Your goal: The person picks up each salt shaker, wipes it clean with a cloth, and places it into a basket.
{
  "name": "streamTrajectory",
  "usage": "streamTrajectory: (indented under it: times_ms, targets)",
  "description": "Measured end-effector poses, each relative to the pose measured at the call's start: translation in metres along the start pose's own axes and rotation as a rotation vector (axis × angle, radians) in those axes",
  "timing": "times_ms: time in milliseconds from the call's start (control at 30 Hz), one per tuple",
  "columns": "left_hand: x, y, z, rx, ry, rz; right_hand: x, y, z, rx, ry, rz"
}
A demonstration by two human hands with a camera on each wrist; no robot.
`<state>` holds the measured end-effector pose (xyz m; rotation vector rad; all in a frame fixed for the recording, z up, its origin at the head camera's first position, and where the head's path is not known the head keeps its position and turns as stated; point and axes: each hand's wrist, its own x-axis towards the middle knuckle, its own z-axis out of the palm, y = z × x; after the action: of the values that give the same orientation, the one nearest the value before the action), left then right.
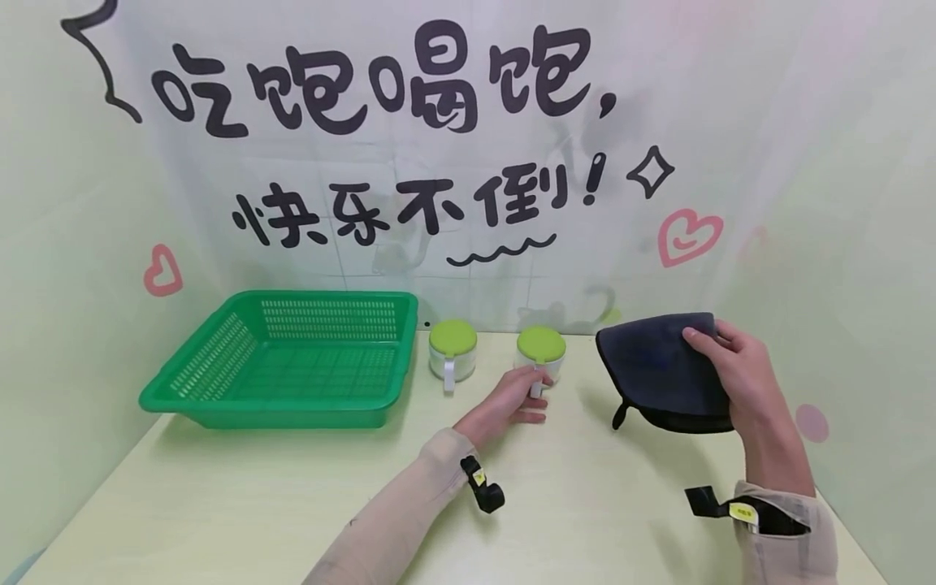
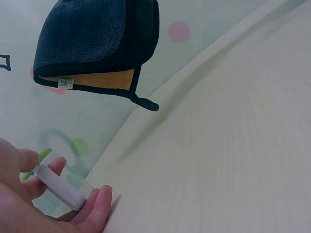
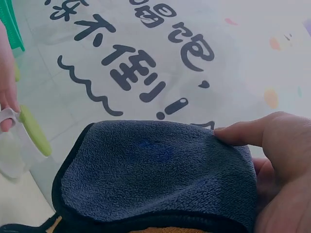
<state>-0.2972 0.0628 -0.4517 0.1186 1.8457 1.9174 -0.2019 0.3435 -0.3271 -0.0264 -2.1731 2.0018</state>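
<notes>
My left hand (image 1: 514, 400) has its fingers at the white handle (image 2: 60, 188) of the right-hand clear jar with a green lid (image 1: 541, 344). In the left wrist view, one finger passes behind that handle and the thumb lies near the lid. The jar's body is partly hidden by the hand. Up on the right, my right hand (image 1: 746, 378) pinches a folded dark blue towel (image 3: 155, 170) by its edge, thumb on the front face. The towel hangs above the table, showing black trim, a hanging loop and an orange inner side (image 2: 104, 80).
A second green-lidded jar (image 1: 452, 340) stands left of the first, its handle facing forward. Further left sits a green plastic basket (image 1: 292, 417). Behind the pale table (image 1: 570, 504) rises a printed wall sheet (image 1: 409, 154).
</notes>
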Motion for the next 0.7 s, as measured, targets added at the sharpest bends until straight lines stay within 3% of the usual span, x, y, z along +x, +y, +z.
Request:
streamTrajectory:
  times_ms: [267,600,700]
  targets:
    - [-0.001,-0.001,-0.002,0.004,0.061,0.053,-0.008,-0.013,0.005,-0.037,0.023,-0.045]
    - [-0.012,0.006,-0.016,0.013,0.050,0.103,-0.010,-0.019,0.015,-0.077,-0.029,-0.089]
    - [-0.019,0.012,-0.020,0.030,0.038,0.127,-0.012,-0.019,0.018,-0.039,-0.032,-0.111]
